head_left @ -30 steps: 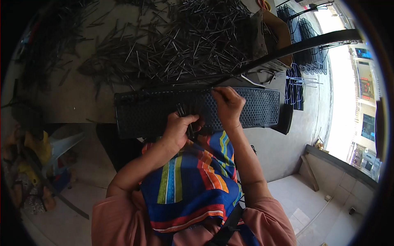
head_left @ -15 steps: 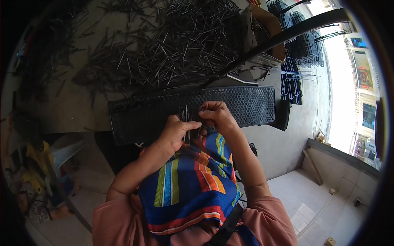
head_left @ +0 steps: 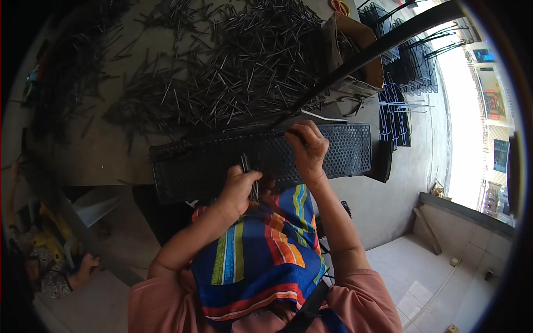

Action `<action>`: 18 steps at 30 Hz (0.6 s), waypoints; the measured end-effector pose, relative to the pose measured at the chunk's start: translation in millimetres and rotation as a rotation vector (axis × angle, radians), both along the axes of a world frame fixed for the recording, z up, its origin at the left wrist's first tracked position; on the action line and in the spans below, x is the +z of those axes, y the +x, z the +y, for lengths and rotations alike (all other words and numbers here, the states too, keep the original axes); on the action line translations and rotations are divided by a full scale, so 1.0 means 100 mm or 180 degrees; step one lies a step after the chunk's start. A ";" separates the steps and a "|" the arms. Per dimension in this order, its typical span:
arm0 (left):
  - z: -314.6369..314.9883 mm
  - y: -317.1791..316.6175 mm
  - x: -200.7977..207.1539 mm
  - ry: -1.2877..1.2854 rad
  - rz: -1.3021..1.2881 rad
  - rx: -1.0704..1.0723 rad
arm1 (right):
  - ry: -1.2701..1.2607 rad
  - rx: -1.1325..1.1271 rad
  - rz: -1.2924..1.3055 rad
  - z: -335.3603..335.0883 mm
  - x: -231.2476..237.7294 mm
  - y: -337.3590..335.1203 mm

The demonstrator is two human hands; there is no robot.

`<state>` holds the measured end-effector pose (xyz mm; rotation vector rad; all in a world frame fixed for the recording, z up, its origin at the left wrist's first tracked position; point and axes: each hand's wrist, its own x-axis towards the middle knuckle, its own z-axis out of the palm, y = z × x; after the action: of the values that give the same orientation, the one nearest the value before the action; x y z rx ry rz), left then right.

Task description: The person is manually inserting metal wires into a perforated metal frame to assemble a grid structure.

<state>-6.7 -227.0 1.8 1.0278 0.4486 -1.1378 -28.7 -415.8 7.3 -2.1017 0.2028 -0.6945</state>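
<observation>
My left hand is closed round a small bundle of thin dark strips, which stand up past the thumb over the near edge of a black perforated tray. To its right and farther up, my right hand is raised above the tray, apart from the left. Its fingers are curled together, and whatever they may pinch is hidden. Beyond the tray lies a large loose pile of similar thin dark strips on the table.
An open cardboard box stands at the back right, beside orange-handled scissors. A dark bar slants over the table. Black wire racks are by the right wall. At lower left another person's hand shows.
My right hand has moved away from the left, up and to the right over the tray. The strips in my left hand, spread out before, now sit closer together.
</observation>
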 end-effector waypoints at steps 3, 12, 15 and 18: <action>0.02 0.00 0.03 -0.0149 -0.0093 0.0110 | -0.0051 -0.0011 -0.0012 -0.01 -0.01 0.01; 0.04 -0.02 -0.04 -0.0049 -0.0166 0.0274 | -0.0466 -0.0055 0.0445 0.07 -0.08 -0.01; 0.05 -0.02 -0.01 -0.0045 -0.0023 0.0522 | -0.0248 -0.0308 0.0151 0.14 -0.05 -0.04; 0.13 -0.03 -0.05 -0.0150 0.0050 0.0500 | -0.0031 -0.0193 0.0687 0.22 -0.02 -0.11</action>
<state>-9.3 -214.1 -3.0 0.9268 0.5039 -1.0121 -40.2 -393.5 5.1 -2.1864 0.3845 -0.5037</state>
